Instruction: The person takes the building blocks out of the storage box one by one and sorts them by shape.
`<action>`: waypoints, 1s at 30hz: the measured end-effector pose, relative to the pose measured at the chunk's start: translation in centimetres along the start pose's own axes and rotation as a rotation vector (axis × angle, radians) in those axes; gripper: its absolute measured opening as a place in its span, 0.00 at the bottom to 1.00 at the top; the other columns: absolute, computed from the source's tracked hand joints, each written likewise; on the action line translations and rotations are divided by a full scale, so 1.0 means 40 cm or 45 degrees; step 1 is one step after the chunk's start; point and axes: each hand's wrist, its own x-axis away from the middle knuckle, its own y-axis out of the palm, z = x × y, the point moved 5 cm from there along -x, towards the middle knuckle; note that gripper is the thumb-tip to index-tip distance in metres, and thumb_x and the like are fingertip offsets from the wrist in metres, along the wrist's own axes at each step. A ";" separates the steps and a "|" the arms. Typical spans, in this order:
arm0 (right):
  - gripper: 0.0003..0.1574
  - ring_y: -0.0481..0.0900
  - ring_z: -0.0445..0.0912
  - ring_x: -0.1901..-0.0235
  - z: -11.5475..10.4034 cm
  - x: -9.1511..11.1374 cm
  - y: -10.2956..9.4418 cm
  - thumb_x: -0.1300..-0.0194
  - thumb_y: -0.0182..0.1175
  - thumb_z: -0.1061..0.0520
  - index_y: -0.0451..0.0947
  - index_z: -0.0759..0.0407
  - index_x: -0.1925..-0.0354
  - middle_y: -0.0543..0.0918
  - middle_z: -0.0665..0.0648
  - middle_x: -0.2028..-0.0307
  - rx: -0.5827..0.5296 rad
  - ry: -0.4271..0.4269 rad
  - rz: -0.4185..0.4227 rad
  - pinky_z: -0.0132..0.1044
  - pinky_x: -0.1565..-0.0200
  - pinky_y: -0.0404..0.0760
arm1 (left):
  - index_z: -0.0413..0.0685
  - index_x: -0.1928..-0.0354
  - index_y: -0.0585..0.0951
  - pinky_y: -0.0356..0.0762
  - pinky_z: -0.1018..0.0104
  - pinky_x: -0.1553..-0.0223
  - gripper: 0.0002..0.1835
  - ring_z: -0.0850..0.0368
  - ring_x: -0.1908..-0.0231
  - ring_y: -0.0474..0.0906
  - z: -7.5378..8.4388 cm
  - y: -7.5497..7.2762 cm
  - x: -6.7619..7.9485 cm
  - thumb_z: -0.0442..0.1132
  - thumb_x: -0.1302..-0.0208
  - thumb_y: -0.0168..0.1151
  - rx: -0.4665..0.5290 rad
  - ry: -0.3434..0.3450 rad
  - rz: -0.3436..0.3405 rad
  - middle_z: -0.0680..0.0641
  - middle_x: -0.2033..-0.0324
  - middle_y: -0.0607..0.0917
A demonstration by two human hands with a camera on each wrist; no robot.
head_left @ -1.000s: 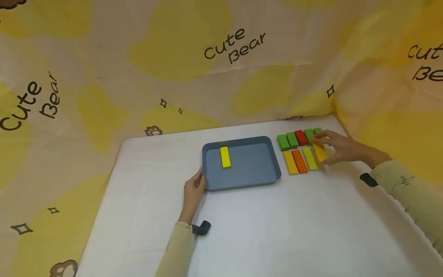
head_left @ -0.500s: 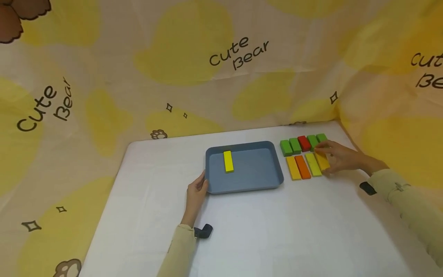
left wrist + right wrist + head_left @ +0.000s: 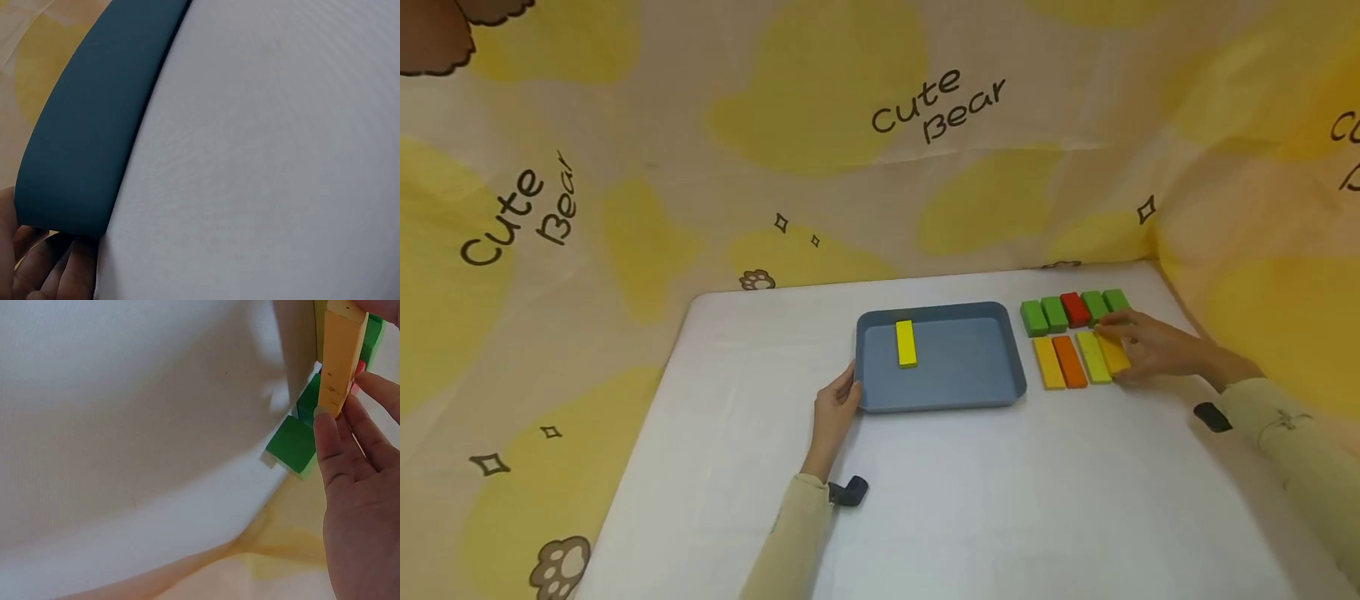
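Observation:
My left hand (image 3: 833,414) grips the near left corner of a shallow grey-blue tray (image 3: 962,358). In the left wrist view, its fingers (image 3: 78,269) lie against the end wall of the tray. One bright yellow block (image 3: 906,344) lies inside the tray, left of its middle. To the right of the tray, my right hand (image 3: 1165,348) pinches a yellow-orange block (image 3: 340,359) by its ends, thumb against fingers. That block is at the right end of the front row, beside a yellow-green block (image 3: 1093,358). Whether it touches the table is hard to tell.
An orange block (image 3: 1070,362) and another yellow-orange block (image 3: 1049,363) complete the front row. Behind stand several green blocks (image 3: 1033,318) with a red block (image 3: 1075,309) among them. A patterned cloth wall (image 3: 820,167) rises behind the white table (image 3: 970,492).
The right hand has brought the yellow-orange block slightly down and toward me, level with the yellow-green one. My left hand keeps its grip on the tray. The head view has shifted a little.

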 end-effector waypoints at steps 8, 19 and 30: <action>0.51 0.67 0.66 0.42 0.014 0.018 0.013 0.53 0.77 0.54 0.68 0.71 0.36 0.65 0.70 0.37 0.014 -0.018 -0.020 0.70 0.44 0.72 | 0.38 0.34 0.71 0.78 0.67 0.41 0.23 0.47 0.37 0.75 0.008 0.003 -0.002 0.35 0.29 0.55 -0.011 0.025 0.005 0.38 0.36 0.75; 0.50 0.63 0.68 0.38 0.015 0.027 0.030 0.49 0.74 0.54 0.63 0.69 0.33 0.62 0.71 0.35 0.068 0.042 -0.097 0.71 0.39 0.68 | 0.39 0.34 0.72 0.77 0.64 0.41 0.23 0.45 0.37 0.75 -0.001 0.004 0.010 0.34 0.29 0.56 0.005 -0.002 0.002 0.38 0.36 0.75; 0.48 0.63 0.67 0.38 -0.008 0.025 0.021 0.49 0.73 0.55 0.65 0.71 0.34 0.63 0.71 0.35 0.130 0.051 -0.090 0.72 0.38 0.67 | 0.40 0.34 0.72 0.77 0.66 0.41 0.23 0.49 0.38 0.76 -0.002 0.002 -0.003 0.34 0.30 0.56 0.019 0.005 0.012 0.40 0.38 0.77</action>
